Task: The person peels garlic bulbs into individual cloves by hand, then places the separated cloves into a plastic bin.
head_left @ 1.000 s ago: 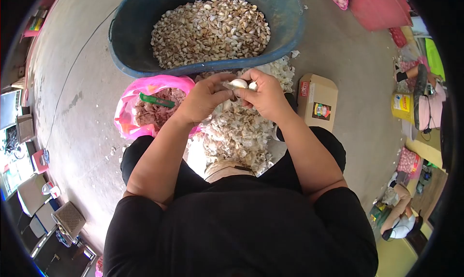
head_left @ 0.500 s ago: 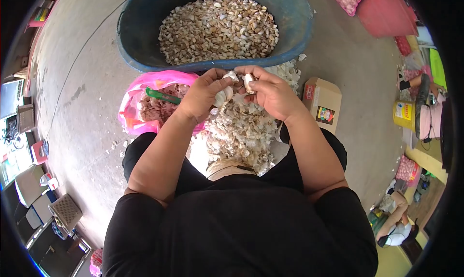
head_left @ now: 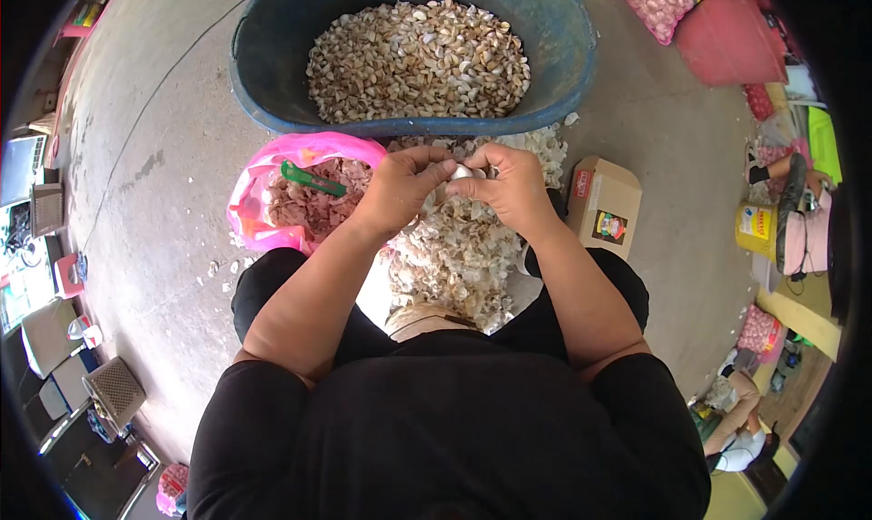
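Note:
A whitish garlic clove (head_left: 462, 171) sits pinched between the fingertips of both hands. My left hand (head_left: 398, 188) is closed on its left side, thumb and forefinger against it. From the right, my right hand (head_left: 511, 187) grips it with thumb and bent fingers. The fingers hide part of the clove. Beneath the hands lies a heap of papery garlic skins (head_left: 459, 257). Just beyond them stands a big blue tub (head_left: 400, 128) with many loose garlic cloves (head_left: 418, 61) in it.
Left of the hands, a pink plastic bag (head_left: 250, 193) holds reddish skins and a green-handled tool (head_left: 313, 179). A cardboard box (head_left: 622, 179) stands at right. Farther right are a yellow bucket (head_left: 756, 227), a mesh sack of garlic (head_left: 649, 2) and a seated person (head_left: 745, 447).
My hands have come closer together, fingertips now meeting at one clove. The white pieces held apart in each hand no longer show separately. The view has shifted slightly.

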### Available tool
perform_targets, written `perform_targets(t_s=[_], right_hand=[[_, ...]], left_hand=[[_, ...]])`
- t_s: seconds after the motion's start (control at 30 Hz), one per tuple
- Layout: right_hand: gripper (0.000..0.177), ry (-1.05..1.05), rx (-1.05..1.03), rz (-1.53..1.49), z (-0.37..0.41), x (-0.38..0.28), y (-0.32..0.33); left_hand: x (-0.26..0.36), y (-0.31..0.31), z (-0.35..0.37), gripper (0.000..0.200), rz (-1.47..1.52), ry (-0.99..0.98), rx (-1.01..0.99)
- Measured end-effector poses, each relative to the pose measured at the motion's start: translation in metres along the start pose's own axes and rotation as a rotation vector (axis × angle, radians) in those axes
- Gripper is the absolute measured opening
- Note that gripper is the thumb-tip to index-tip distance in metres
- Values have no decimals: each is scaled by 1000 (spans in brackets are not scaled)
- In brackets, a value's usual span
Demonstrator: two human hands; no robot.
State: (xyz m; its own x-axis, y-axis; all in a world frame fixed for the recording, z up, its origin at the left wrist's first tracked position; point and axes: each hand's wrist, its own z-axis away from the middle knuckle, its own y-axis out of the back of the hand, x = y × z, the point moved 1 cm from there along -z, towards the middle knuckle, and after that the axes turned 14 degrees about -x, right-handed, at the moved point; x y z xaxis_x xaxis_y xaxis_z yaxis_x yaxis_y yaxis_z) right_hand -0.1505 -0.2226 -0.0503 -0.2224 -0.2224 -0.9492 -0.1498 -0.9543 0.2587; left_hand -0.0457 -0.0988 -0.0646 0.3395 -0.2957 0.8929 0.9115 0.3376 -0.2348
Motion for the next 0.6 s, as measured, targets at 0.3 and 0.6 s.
perform_targets(t_s=[0.3, 0.6], right_hand=[[21, -294, 156, -445, -1, -8, 5], [14, 49, 44, -260, -6, 6, -10]], left_hand=[[-2, -3, -3, 19, 543, 20, -39], [-3, -3, -5, 19, 577, -46, 122]])
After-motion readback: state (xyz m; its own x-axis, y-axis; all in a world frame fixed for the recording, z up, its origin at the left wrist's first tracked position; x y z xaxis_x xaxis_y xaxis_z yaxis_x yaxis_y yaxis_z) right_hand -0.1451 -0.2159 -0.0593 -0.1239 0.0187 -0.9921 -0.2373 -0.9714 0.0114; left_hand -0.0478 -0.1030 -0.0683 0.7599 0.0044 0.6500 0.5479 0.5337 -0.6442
